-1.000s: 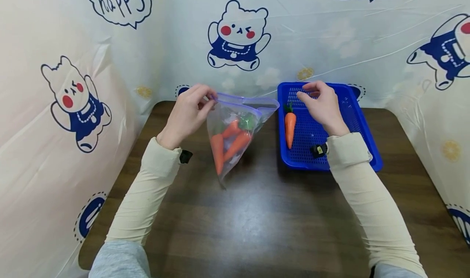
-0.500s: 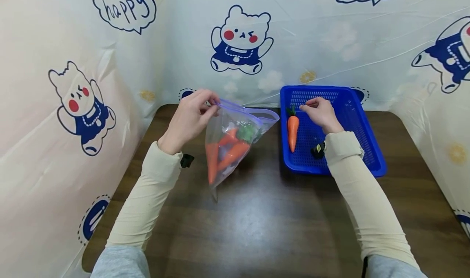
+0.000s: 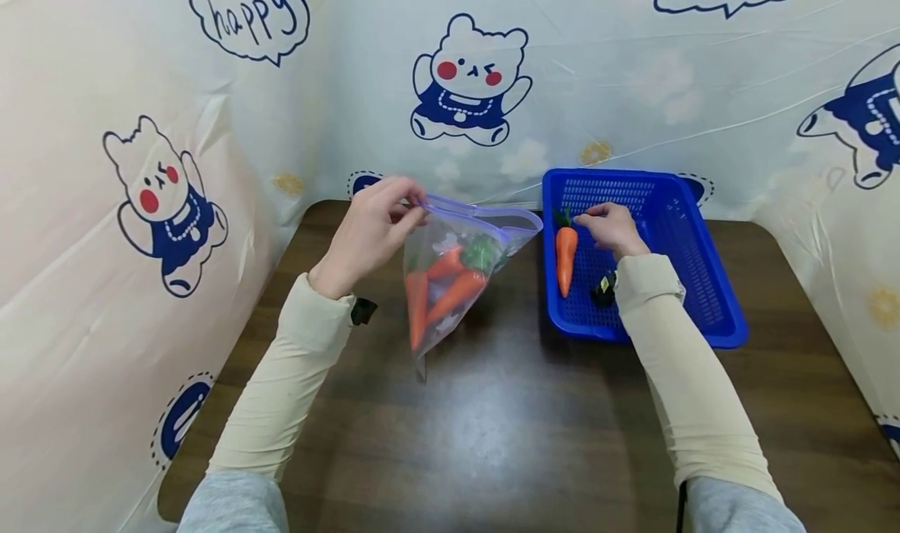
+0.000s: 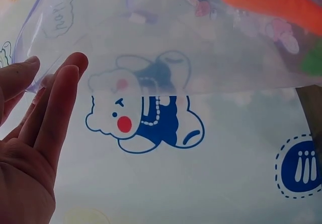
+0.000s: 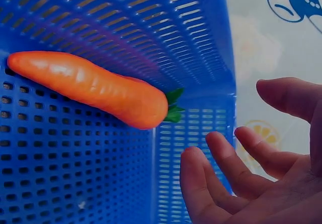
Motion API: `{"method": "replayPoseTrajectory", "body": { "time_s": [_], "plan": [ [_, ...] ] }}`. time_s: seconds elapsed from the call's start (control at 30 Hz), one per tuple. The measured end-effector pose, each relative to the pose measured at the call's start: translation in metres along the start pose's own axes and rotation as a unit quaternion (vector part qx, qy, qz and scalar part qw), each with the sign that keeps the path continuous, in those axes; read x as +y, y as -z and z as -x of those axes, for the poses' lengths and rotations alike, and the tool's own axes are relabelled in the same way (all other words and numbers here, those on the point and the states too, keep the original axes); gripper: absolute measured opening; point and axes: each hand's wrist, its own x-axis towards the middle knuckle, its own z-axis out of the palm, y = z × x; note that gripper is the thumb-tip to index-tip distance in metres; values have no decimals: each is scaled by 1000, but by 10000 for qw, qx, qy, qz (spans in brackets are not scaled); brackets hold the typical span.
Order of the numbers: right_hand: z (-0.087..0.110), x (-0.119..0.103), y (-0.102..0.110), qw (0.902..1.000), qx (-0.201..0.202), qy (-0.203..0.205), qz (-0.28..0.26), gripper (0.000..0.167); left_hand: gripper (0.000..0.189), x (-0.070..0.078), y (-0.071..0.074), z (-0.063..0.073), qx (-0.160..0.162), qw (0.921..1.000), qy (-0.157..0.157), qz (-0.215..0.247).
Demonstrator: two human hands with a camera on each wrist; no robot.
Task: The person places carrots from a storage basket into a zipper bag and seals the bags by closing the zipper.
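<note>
My left hand [image 3: 373,232] pinches one corner of a clear zip bag [image 3: 450,224] at its purple-edged mouth, and the bag hangs down over the table. Several orange carrots [image 3: 457,295] with green tops lie inside it. In the left wrist view the bag's film [image 4: 151,43] spreads from between thumb and fingers. One more carrot [image 3: 566,259] lies along the left wall of the blue basket [image 3: 710,283]. My right hand [image 3: 613,228] is over the basket, close to the carrot's leafy top. Seen from the right wrist, its thumb and fingers [image 5: 221,158] are spread, with nothing between them.
The basket stands at the back right of the dark wooden table [image 3: 478,439]. A cloth [image 3: 351,72] printed with bears hangs behind the table and along both sides. A small black device [image 3: 603,289] sits at the right wrist, over the basket.
My right hand has come down into the basket towards the carrot's leaves. The left hand keeps its hold on the bag, which swayed slightly. The whole view has shifted a little.
</note>
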Motion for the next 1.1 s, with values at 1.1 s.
{"method": "replayPoseTrajectory", "body": {
  "time_s": [1.1],
  "plan": [
    [-50, 32, -37, 9636, -496, 346, 2605, 61, 4, -5, 0, 8, -157, 9998, 116, -63]
  ]
}}
